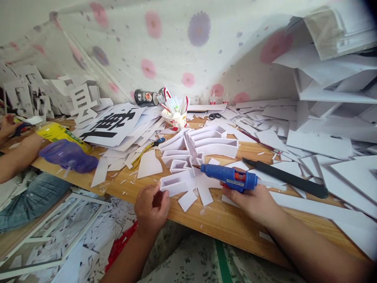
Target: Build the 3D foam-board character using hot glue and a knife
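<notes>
My right hand point(253, 198) is wrapped round a blue glue gun point(228, 177). Its nozzle points left at a white foam-board letter shape point(194, 151) built of upright strips on the wooden table point(215, 220). My left hand point(151, 206) is curled at the table's front edge. Its fingertips pinch the near end of a small white box-shaped piece point(176, 182) of that structure. Loose white offcuts point(203, 192) lie between my two hands.
A long black knife point(287, 179) lies behind the glue gun. White sheets pile up at the right point(332, 141). A paper cup point(175, 120) of tools, a printed black-character sheet point(113, 124), a yellow bottle point(63, 135) and another person's arm point(17, 155) are at left.
</notes>
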